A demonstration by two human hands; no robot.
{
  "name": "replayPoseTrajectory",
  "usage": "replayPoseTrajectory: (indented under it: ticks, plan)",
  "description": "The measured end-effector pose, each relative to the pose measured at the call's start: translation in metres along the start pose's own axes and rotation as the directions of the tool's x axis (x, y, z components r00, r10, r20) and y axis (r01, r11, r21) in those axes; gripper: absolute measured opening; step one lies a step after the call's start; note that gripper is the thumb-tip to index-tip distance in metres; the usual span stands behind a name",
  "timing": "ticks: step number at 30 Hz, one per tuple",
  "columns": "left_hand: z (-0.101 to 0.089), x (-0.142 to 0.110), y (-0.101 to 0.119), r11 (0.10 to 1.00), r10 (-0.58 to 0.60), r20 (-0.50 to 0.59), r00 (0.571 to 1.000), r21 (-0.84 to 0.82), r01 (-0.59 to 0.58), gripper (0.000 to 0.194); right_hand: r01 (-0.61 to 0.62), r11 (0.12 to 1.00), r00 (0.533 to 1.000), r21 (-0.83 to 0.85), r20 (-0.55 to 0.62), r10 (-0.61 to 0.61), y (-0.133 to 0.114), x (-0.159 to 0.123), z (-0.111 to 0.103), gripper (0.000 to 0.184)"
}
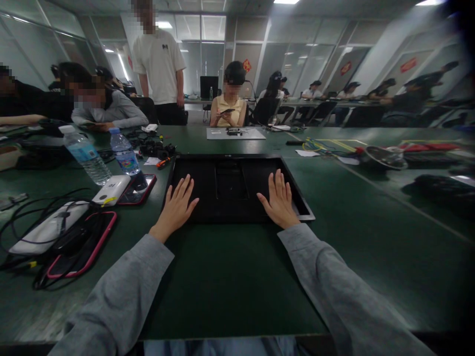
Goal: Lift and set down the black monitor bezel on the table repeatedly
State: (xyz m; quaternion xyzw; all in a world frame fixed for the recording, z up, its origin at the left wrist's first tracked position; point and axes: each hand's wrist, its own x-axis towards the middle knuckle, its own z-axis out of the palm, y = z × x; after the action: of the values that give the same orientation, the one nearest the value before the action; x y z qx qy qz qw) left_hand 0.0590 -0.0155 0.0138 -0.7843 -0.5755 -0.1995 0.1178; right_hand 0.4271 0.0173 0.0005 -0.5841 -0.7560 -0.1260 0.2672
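Observation:
A shallow black rectangular frame [231, 210], which looks like a monitor casing, lies flat on the green table in front of me. It has a raised rim, a small logo on the far edge and a recessed rectangle in the middle. Over its left part my left hand [177, 203] is spread palm down, thumb apart from the fingers. My right hand [279, 199] lies the same way over the right part, near the silvery inner edge of the corner. Both hands are open and grip nothing. Whether the palms press on the casing, I cannot tell.
Left of the casing stand two water bottles [86, 154], a white power bank [111, 190], red-edged phones [111, 217] and tangled black cables. A metal bowl-like object [384, 157] and yellow wires [315, 144] lie to the right. Across the table a seated person [230, 106] holds a phone.

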Motion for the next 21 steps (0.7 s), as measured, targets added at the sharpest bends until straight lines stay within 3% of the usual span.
replayPoseTrajectory:
  ticks: [7,21]
  plan:
    - [0.0020,0.0019,-0.0039,0.999,0.021,0.206,0.978,-0.043,-0.012,0.057,-0.030,0.998,0.967,0.063,0.255,0.013,0.0059,0.0021,0.0076,0.067]
    - [0.0010,0.0038,-0.0046,0.998,0.032,0.174,0.984,-0.059,-0.023,0.054,0.000,0.995,0.982,0.097,0.187,-0.019,0.0086,0.0027,0.0075,0.063]
